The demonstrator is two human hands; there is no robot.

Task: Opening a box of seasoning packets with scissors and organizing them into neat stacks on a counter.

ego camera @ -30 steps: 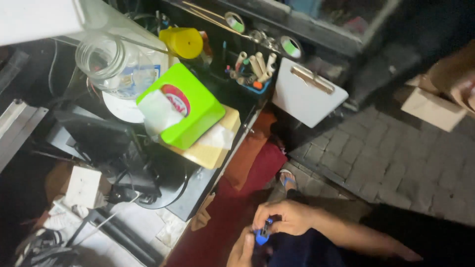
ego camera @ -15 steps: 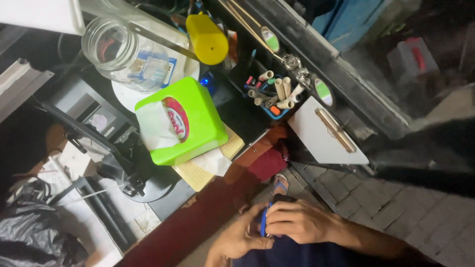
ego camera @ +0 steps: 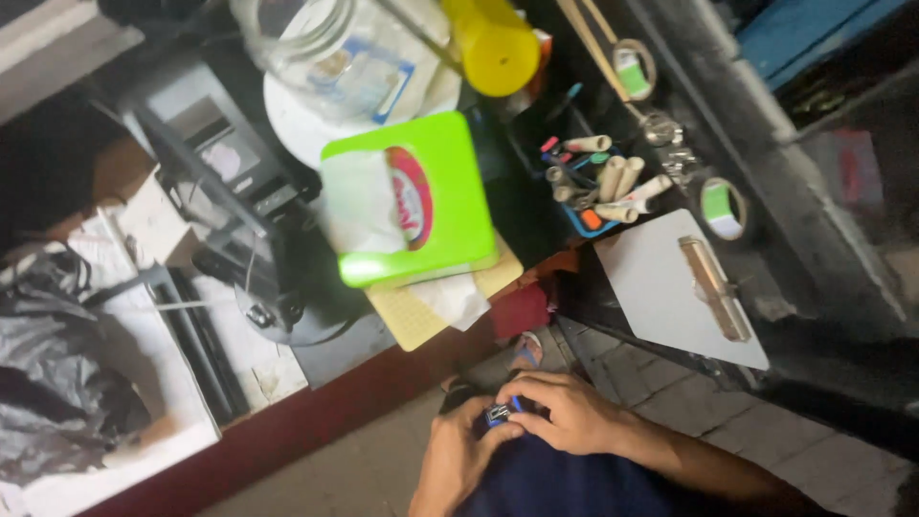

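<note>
Low in the head view, my left hand (ego camera: 458, 455) and my right hand (ego camera: 567, 414) meet over my lap, both closed around a small blue and black object (ego camera: 500, 413). Only a bit of that object shows between the fingers, so its kind is unclear. My right forearm runs off to the lower right. Dark blue cloth lies under the hands. Just above them a foot in a sandal (ego camera: 526, 350) rests on the paved floor.
A cluttered counter with a red front edge (ego camera: 287, 431) holds a green tissue box (ego camera: 421, 196), a glass jar (ego camera: 311, 38), a yellow cup (ego camera: 493, 38), a pen holder (ego camera: 598, 187) and a black stand (ego camera: 273, 306). A white clipboard (ego camera: 675, 287) leans at right. Black bag (ego camera: 57, 383) at left.
The view has swung left and closer, so the counter items shifted right and up. My two hands stay together on the small object, now nearer the frame's bottom centre.
</note>
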